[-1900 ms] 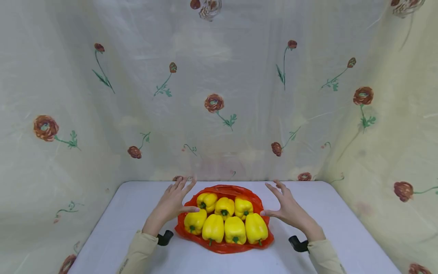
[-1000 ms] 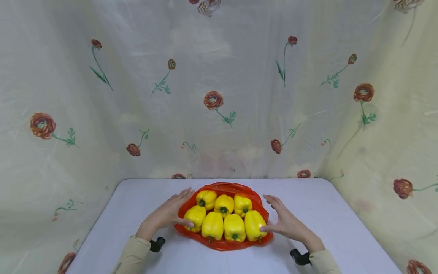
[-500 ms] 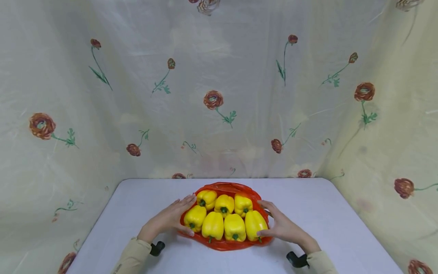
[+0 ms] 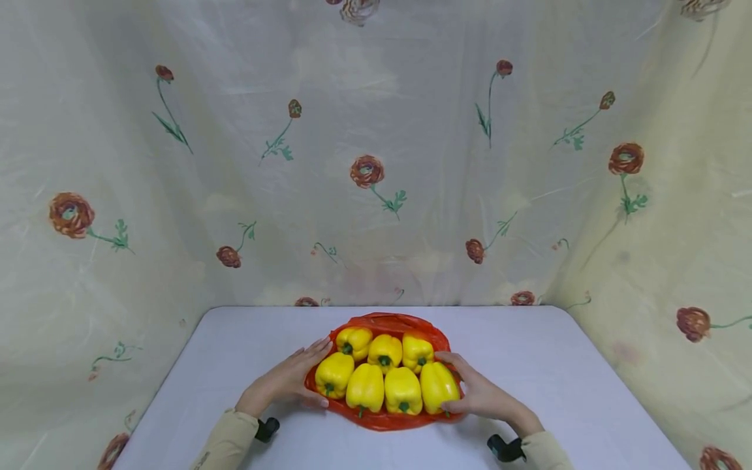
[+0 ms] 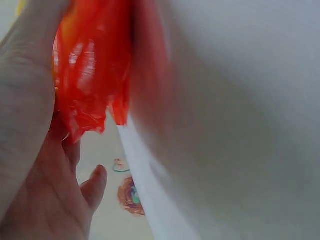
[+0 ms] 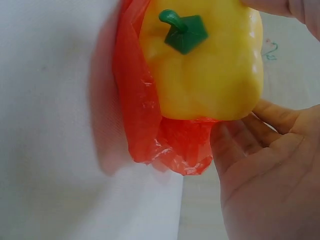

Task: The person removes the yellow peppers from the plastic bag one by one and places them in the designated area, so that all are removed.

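Observation:
Several yellow bell peppers with green stems lie in two rows inside a spread red plastic bag [image 4: 395, 320] in the head view. My right hand [image 4: 483, 393] grips the front-right yellow bell pepper [image 4: 437, 386], thumb at its near end and fingers along its outer side. That pepper [image 6: 207, 75] fills the upper middle of the right wrist view, the bag's red film [image 6: 137, 110] beside it. At the bag's left edge, my left hand [image 4: 286, 378] is spread, thumb by the front rim and fingers by the back. Crumpled bag film [image 5: 87, 65] touches it in the left wrist view.
The white table [image 4: 376, 452] extends around the bag on every side. A pale floral curtain [image 4: 423, 222] hangs behind the table and along both sides. Dark wrist-worn devices [image 4: 505, 449] sit below both hands.
My right hand has moved inward and down from above the bag's right side and now grips the front-right bell pepper. My left hand has come down to the bag's left edge.

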The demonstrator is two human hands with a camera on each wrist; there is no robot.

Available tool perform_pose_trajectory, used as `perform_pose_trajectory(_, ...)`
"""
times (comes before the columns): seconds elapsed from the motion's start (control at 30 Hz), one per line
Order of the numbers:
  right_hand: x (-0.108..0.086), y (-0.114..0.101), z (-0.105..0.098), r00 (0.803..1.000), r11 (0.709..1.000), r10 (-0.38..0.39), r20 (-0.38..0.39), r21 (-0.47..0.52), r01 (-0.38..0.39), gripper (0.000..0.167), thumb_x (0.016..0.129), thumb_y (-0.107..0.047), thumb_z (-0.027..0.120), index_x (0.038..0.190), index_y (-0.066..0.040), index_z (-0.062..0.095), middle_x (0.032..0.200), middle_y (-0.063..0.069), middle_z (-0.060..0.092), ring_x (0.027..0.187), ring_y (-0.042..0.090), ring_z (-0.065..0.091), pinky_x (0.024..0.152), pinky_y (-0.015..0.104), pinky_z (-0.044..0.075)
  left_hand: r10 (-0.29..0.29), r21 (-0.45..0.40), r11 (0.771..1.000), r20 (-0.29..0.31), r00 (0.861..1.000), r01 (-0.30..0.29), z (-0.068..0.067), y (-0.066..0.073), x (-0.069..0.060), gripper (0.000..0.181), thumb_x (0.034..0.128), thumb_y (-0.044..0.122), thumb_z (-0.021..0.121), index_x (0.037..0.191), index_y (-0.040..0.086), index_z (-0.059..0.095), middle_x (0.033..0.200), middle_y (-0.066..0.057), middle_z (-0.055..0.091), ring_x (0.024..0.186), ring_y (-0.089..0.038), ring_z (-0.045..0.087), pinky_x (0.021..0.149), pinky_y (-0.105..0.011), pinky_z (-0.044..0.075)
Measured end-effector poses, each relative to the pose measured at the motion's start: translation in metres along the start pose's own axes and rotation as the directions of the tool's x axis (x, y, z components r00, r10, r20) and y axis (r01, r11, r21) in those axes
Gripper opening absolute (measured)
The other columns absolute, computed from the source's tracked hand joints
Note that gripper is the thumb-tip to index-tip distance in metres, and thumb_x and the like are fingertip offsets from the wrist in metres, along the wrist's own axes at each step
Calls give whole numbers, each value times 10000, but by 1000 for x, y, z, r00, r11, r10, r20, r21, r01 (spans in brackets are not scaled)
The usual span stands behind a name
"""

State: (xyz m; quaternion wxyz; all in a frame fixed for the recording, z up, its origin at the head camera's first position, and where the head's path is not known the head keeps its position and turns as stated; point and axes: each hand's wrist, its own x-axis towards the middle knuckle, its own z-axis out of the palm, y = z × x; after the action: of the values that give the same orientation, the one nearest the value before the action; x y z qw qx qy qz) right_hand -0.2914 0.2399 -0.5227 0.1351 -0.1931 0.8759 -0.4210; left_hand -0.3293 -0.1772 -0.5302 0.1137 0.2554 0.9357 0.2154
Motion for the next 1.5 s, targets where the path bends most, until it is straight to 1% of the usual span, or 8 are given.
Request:
perform_pose_trajectory(0.23,1,6,4,997,998,37,67,45,-40,926,742,-338,768,1494,-262,233,1523,94,275,1297,311,353,1068,666,323,0,-20,1000,13,1000,1,8,-8,3,1112,708,651,708,1559,195,157,1635,-27,118,1496,-268,163,1209,-525,137)
perform_pose_trajectory(0.6,3,10,5,996,996,27,83,86,-34,939,745,-277,764,1499,-246,204,1489,112,305,1268,307,367,1069,646,328,-40,-42,998,55,998,42,15,-13,10,1099,723,626,716,1562,211,140,1638,-25,97,1492,-286,167,1213,-525,121)
perform_pose_trajectory(0.77,5,14,8,996,994,42,79,95,-49,948,738,-272,771,1501,-234,210,1472,116,326,1245,297,381,1058,607,354,-65,-56,996,88,994,70,18,-11,11,1091,732,609,719,1563,209,135,1636,-35,112,1480,-312,193,1208,-536,127)
perform_pose_trajectory(0.87,6,15,7,996,994,41,77,101,-48,932,739,-276,776,1491,-214,229,1462,121,343,1234,295,390,1052,598,369,-75,-57,995,100,992,81,19,-8,11,1083,752,607,703,1564,193,118,1637,-30,109,1477,-299,208,1212,-528,120)
perform_pose_trajectory(1.0,6,15,5,996,992,32,81,117,-42,896,753,-257,777,1477,-194,253,1451,121,361,1227,294,397,1045,581,378,-87,-29,995,125,988,91,21,-3,10,1082,789,620,660,1565,148,73,1640,-52,78,1480,-285,206,1221,-505,94)
perform_pose_trajectory(1.1,7,17,4,996,990,34,86,132,-45,875,758,-231,774,1471,-186,269,1437,119,375,1213,292,403,1029,549,389,-103,1,995,138,985,103,24,2,7,1058,809,630,632,1562,123,87,1638,-76,76,1478,-277,208,1224,-497,88)
perform_pose_trajectory(1.27,10,23,7,994,987,58,96,141,-71,855,755,-233,775,1463,-194,297,1412,104,406,1187,274,418,994,481,404,-132,40,991,132,982,128,29,11,-1,1014,821,636,617,1547,86,170,1631,-96,113,1465,-287,236,1219,-504,113)
perform_pose_trajectory(1.5,7,24,15,991,987,59,118,144,-76,833,748,-253,774,1456,-218,338,1405,97,437,1179,273,437,988,488,416,-195,54,980,134,972,190,34,18,-20,1027,800,658,624,1533,66,215,1613,-121,179,1456,-333,239,1213,-521,121)
